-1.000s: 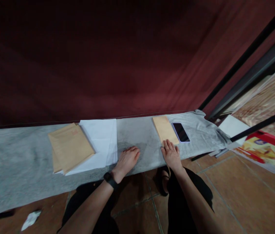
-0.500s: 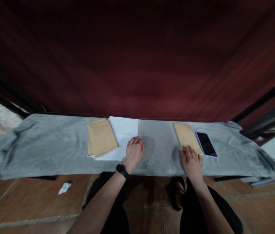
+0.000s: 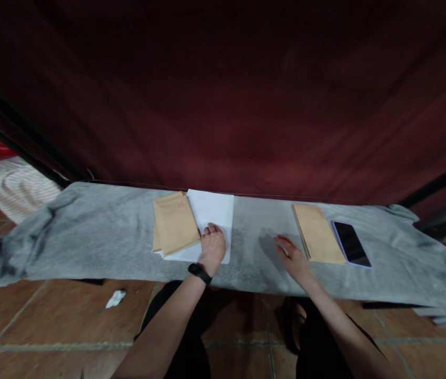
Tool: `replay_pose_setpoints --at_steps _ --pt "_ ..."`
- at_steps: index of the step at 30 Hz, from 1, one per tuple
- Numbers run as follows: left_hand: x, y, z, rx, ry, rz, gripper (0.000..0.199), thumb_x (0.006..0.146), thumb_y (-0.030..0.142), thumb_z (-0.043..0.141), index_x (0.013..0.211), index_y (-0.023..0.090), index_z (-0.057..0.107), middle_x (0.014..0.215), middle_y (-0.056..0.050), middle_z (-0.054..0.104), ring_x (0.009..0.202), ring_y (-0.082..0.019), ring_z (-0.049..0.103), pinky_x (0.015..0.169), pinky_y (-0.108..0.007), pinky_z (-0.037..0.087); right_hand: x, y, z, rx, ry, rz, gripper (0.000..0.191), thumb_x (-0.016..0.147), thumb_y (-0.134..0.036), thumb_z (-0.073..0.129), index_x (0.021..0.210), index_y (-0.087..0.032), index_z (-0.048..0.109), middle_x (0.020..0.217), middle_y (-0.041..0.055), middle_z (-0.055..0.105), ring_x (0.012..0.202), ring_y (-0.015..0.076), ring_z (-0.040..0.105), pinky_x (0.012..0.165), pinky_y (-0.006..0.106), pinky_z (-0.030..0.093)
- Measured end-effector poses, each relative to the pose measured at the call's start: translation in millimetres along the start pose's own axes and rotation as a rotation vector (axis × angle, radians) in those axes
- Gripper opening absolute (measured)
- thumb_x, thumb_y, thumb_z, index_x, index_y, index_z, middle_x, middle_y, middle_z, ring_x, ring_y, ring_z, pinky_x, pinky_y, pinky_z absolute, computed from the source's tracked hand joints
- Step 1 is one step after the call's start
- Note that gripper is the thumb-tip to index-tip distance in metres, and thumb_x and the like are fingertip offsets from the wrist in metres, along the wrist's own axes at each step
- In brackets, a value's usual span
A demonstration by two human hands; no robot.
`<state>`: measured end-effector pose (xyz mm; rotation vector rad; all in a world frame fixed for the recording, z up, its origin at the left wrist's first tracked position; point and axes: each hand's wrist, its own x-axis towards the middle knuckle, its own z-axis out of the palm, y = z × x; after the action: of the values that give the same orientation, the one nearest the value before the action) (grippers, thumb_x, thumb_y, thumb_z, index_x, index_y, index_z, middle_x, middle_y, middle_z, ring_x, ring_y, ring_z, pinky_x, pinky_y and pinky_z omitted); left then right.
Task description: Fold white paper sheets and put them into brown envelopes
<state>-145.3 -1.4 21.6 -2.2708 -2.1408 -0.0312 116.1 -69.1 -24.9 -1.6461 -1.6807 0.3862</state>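
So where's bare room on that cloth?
Grey cloth left of overlapping brown paper envelopes, right of the purple-edged black phone, and between white paper sheets and brown paper stack, past the right hand. Crowded: around the left hand; between stack and phone.

Brown envelopes (image 3: pixel 177 223), left of centre, and brown stack (image 3: pixel 319 234), right of centre: we record matt, smooth paper. White sheets (image 3: pixel 211 206), centre: matt paper. Phone (image 3: pixel 352 243), right: smooth, glassy screen; edge plastic by its look. Bench cover (image 3: pixel 108 226), across mid-frame: cloth, soft-napped, rumpled at its 2 ends. Backdrop (image 3: pixel 223 105), upper frame: matt. Floor (image 3: pixel 68 318), lower left: tile, dull.
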Motion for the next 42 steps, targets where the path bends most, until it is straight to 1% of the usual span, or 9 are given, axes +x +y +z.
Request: replay_pose_setpoints --at_steps 3,6,11,16,19,27,35,39,42 --pt "2 0 -0.7 0.011 -0.014 0.008 0.038 0.089 0.002 0.039 0.12 -0.001 0.061 0.115 -0.027 0.063 0.106 -0.03 0.064 0.085 -0.037 0.052 9 -21 15 0.038 -0.092 -0.053 0.037 0.096 -0.032 0.044 0.121 -0.023 0.069 0.131 0.0087 0.068 0.12 0.0233 0.065 0.106 0.042 0.05" --pt "3 1 0.2 0.003 -0.006 0.017 0.032 0.091 0.012 0.045 0.117 0.001 0.061 0.111 -0.025 0.064 0.104 -0.03 0.064 0.083 -0.038 0.053 11 -32 27 0.067 -0.157 -0.066 0.038 0.097 -0.029 0.042 0.123 -0.022 0.068 0.128 0.0084 0.07 0.116 0.0222 0.067 0.102 0.039 0.053" --pt "5 4 0.1 0.012 -0.014 -0.018 0.031 0.091 0.004 0.041 0.116 0.003 0.058 0.108 -0.023 0.065 0.103 -0.029 0.066 0.081 -0.036 0.054 5 -28 29 0.007 -0.231 -0.111 0.036 0.098 -0.023 0.042 0.121 -0.023 0.07 0.121 0.0064 0.073 0.106 0.0212 0.071 0.096 0.036 0.056" --pt "10 5 0.3 0.006 -0.018 -0.037 0.032 0.091 0.003 0.039 0.117 0.002 0.057 0.106 -0.023 0.065 0.103 -0.031 0.066 0.079 -0.037 0.055 7 -22 23 -0.046 -0.316 -0.171 0.037 0.098 -0.02 0.042 0.122 -0.025 0.069 0.122 0.0051 0.072 0.105 0.0198 0.071 0.096 0.035 0.056" --pt "14 4 2.1 -0.011 -0.01 -0.046 0.032 0.091 0.006 0.042 0.12 0.004 0.057 0.107 -0.022 0.065 0.105 -0.032 0.065 0.081 -0.037 0.054 8 -22 20 -0.044 -0.332 -0.181 0.037 0.098 -0.021 0.042 0.123 -0.024 0.069 0.123 0.0057 0.071 0.107 0.0199 0.07 0.098 0.035 0.055" --pt "14 8 1.9 0.021 0.017 -0.055 0.038 0.093 0.002 0.031 0.121 0.005 0.056 0.104 -0.022 0.064 0.102 -0.032 0.065 0.079 -0.037 0.053 12 -24 17 -0.049 -0.366 -0.195 0.038 0.097 -0.018 0.042 0.123 -0.024 0.069 0.122 0.0055 0.072 0.109 0.019 0.069 0.098 0.034 0.054" --pt "14 10 -1.9 0.056 0.045 -0.039 0.054 0.093 0.003 0.03 0.147 0.005 0.038 0.109 -0.023 0.063 0.102 -0.032 0.065 0.075 -0.037 0.053 12 -25 15 -0.069 -0.366 -0.211 0.04 0.097 -0.016 0.043 0.125 -0.026 0.069 0.122 0.0046 0.071 0.11 0.0176 0.067 0.098 0.032 0.054" --pt "14 8 -3.2 0.05 0.072 -0.053 0.053 0.093 0.006 0.031 0.146 0.003 0.038 0.108 -0.023 0.064 0.102 -0.031 0.065 0.075 -0.036 0.053 13 -26 14 -0.075 -0.369 -0.202 0.041 0.097 -0.015 0.043 0.127 -0.027 0.068 0.121 0.0046 0.072 0.109 0.0176 0.068 0.097 0.031 0.054" --pt "17 5 -5.9 0.006 0.073 -0.079 0.043 0.093 0.011 0.038 0.133 0.001 0.05 0.103 -0.023 0.066 0.1 -0.032 0.066 0.079 -0.038 0.053 13 -26 14 -0.059 -0.367 -0.198 0.041 0.097 -0.015 0.043 0.127 -0.027 0.068 0.122 0.0047 0.072 0.11 0.0178 0.067 0.098 0.032 0.053"
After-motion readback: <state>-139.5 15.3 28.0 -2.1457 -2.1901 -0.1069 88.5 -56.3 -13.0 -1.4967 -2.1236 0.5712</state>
